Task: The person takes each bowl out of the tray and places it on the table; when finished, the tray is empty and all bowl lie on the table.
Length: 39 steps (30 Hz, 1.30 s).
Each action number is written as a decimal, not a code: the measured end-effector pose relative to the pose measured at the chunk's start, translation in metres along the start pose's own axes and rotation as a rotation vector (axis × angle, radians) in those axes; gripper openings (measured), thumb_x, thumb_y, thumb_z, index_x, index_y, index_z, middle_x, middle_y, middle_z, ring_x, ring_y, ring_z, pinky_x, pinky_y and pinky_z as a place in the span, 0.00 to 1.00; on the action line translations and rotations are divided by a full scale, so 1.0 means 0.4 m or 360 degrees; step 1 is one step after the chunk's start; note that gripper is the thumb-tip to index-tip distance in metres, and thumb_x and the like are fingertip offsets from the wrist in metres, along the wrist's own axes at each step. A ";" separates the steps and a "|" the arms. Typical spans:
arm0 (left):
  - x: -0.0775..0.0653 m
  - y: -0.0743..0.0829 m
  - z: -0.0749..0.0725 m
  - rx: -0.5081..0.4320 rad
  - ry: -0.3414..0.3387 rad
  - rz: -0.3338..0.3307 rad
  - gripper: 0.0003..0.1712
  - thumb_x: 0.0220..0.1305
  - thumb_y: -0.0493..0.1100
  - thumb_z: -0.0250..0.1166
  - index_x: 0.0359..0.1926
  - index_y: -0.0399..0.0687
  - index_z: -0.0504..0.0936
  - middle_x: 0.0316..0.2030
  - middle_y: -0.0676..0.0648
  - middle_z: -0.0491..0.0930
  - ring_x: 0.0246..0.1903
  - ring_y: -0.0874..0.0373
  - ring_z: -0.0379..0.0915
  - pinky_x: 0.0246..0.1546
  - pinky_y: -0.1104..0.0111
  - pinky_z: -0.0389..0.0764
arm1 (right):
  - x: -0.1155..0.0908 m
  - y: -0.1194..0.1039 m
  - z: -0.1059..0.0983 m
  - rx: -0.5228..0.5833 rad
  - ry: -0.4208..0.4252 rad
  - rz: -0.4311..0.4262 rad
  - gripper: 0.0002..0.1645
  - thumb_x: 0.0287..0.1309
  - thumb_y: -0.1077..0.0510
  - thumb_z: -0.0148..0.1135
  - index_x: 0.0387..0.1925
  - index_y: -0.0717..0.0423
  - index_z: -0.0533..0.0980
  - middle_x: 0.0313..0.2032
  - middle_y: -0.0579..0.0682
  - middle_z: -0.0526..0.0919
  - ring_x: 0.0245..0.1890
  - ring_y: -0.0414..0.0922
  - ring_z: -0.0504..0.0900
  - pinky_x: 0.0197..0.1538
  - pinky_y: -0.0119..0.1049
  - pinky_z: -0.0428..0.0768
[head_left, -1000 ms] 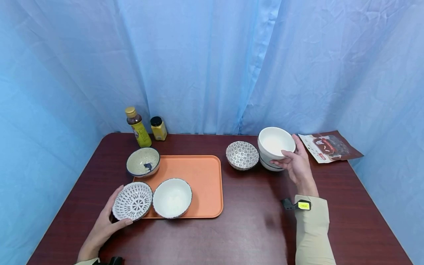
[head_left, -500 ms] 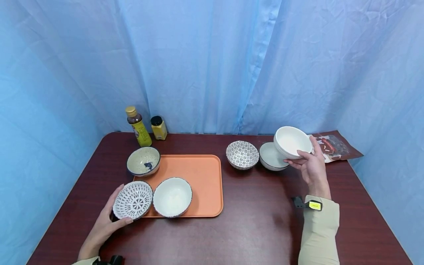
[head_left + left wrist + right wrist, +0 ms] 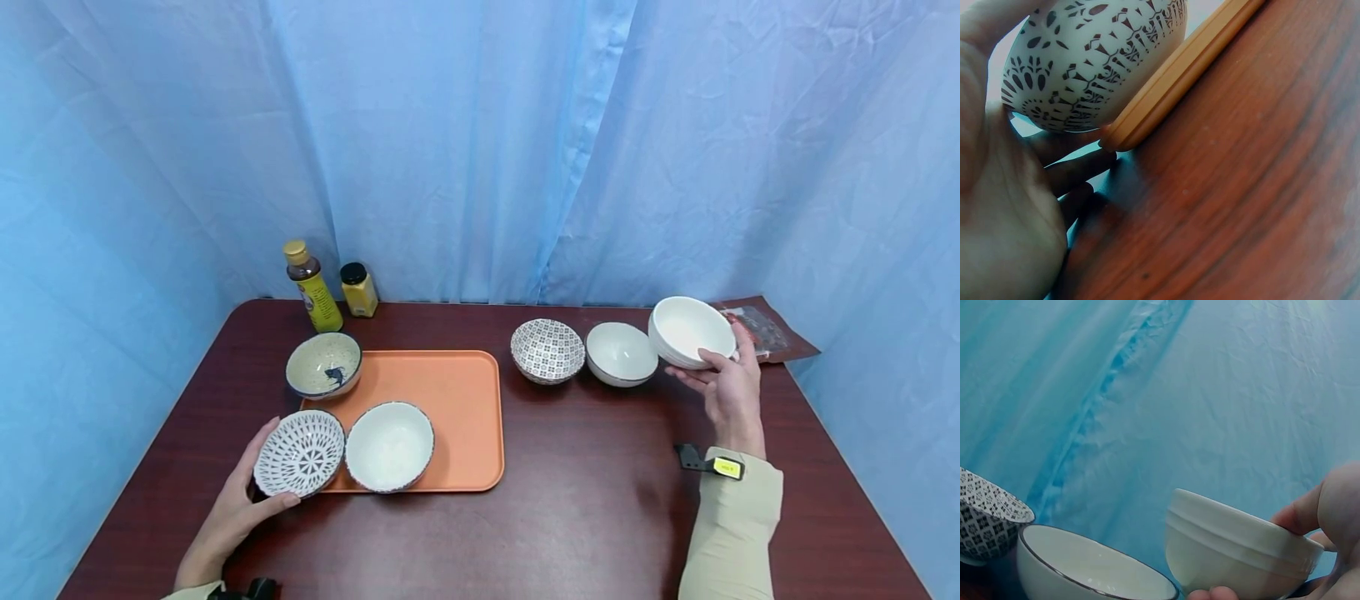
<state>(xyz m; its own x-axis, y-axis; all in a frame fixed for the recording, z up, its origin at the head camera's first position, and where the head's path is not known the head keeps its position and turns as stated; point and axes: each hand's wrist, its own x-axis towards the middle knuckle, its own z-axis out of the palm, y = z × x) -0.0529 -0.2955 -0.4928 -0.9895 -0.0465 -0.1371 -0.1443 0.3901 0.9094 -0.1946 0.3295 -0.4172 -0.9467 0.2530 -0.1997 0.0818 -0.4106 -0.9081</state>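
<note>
At the bench (image 3: pixel 570 533), gripping on both sides

Clamping patterned bowl (image 3: pixel 300 457) with left hand (image 3: pixel 232 512) at the near left corner of the orange tray (image 3: pixel 468 417), hiding that corner from the head view and running out of the left wrist view at the top. Clamping ridged bowl (image 3: pixel 692 332) with right hand (image 3: pixel 731 387) just beside rimmed bowl (image 3: pixel 621 353), fingertips underneath, partly covering packet (image 3: pixel 780 333). Surfaced in dark red wood grain, backed by creased blue curtain (image 3: pixel 450 150). Cannot read packet print or labels on bottle (image 3: pixel 318 302) and jar (image 3: pixel 360 296): too small.
</note>
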 end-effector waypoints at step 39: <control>-0.001 0.000 0.001 0.0050 0.0008 0.0021 0.62 0.57 0.39 0.72 0.81 0.58 0.40 0.79 0.39 0.46 0.59 0.90 0.45 0.69 0.75 0.50 | 0.048 0.078 -0.089 -0.0147 0.0260 0.0120 0.48 0.71 0.69 0.42 0.79 0.28 0.39 0.80 0.50 0.28 0.18 0.49 0.86 0.25 0.36 0.84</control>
<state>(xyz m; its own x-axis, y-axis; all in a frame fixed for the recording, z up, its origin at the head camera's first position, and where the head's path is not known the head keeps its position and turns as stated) -0.0527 -0.2952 -0.4929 -0.9913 -0.0457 -0.1232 -0.1310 0.4193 0.8983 -0.1994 0.3529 -0.4623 -0.8743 0.3661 -0.3186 0.1859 -0.3538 -0.9167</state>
